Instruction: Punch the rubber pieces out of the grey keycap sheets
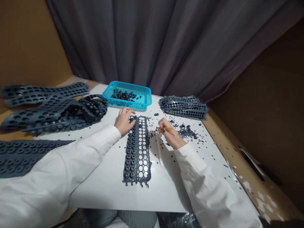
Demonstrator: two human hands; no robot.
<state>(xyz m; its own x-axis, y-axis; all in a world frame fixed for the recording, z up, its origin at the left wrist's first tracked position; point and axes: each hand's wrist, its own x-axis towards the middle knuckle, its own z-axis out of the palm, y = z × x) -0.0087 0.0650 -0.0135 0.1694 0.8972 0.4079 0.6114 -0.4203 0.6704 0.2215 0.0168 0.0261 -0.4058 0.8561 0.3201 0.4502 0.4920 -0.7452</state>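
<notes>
A dark grey rubber strip (137, 152) full of round holes and rings lies lengthwise on the white board (106, 183). My left hand (124, 120) rests flat on the strip's far left end, fingers stretched out. My right hand (169, 134) is just right of the strip, fingers pinched on a thin yellow stick (167, 128) whose tip points toward the strip. Small grey rubber rings (187, 131) lie loose beside this hand. A pale thin rod (159, 148) lies on the board between the strip and my right wrist.
A blue basket (128, 95) holding grey rings stands at the back. Punched strips are piled at the back right (184, 107). Unpunched strips are heaped on the left (54, 110). A grey curtain hangs behind. The brown bench edge (237, 158) runs along the right.
</notes>
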